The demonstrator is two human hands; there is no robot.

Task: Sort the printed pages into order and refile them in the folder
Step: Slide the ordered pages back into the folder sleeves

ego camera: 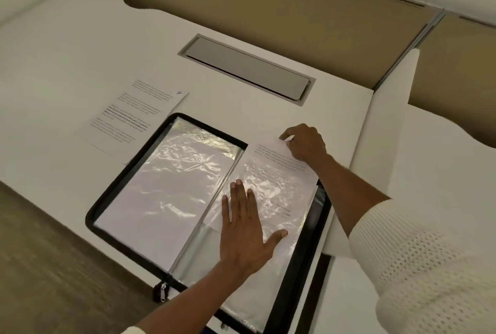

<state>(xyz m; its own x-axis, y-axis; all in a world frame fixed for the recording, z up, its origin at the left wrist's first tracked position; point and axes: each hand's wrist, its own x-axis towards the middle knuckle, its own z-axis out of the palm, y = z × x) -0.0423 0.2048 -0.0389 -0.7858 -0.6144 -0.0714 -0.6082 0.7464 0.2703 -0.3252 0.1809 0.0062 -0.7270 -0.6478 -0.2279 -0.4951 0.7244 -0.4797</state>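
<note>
Black folder lies open on desk. L hand, fingers flat & spread, presses pocket; R hand pinches page top corner, page partly in pocket. 2nd page just left of folder.

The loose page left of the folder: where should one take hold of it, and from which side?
Pinch the far, numbered corner of the page from the far side: it lies flat on the desk, that corner is free, the near one seems tucked under the folder.
</note>
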